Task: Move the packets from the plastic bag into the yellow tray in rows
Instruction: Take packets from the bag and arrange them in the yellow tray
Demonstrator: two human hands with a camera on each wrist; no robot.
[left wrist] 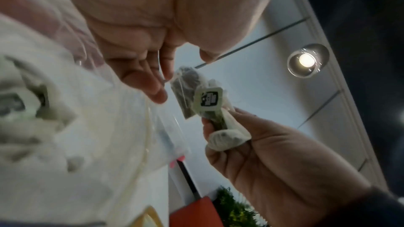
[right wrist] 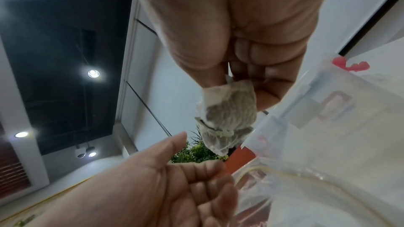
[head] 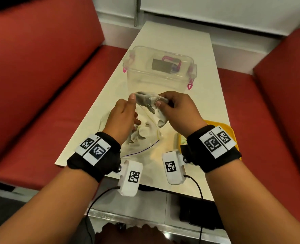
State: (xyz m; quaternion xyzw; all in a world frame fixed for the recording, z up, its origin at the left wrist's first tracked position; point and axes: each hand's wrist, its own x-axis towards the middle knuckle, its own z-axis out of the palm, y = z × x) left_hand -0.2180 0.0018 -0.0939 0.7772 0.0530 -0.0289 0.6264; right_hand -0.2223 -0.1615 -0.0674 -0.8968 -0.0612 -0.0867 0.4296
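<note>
On the left, the left hand [head: 123, 114] is raised above the plastic bag [head: 145, 138], fingers loosely spread; its grip looks open, and whether the fingers touch the bag film cannot be told. The bag lies on the pale worktop [head: 205, 95] between both wrists, its mouth toward the near edge, with several crumpled white packets [head: 142, 131] visible through the clear film.

Toward the middle, 1 small bunch of packets [head: 146, 101] is held up in the air above the bag, between the 2 hands. From the left wrist view the bunch shows gauzy pouches with dark contents and a small square paper tag [left wrist: 208, 99].

The right hand [head: 177, 110] has its grip closed on this bunch, thumb and fingers pinching it from the right.

Behind the hands stands a clear plastic box [head: 159, 71] with pink latches, lid on.

On the right, at the near corner of the worktop, the yellow tray [head: 221, 125] is mostly hidden under the right wrist; something pale lies in it.
</note>
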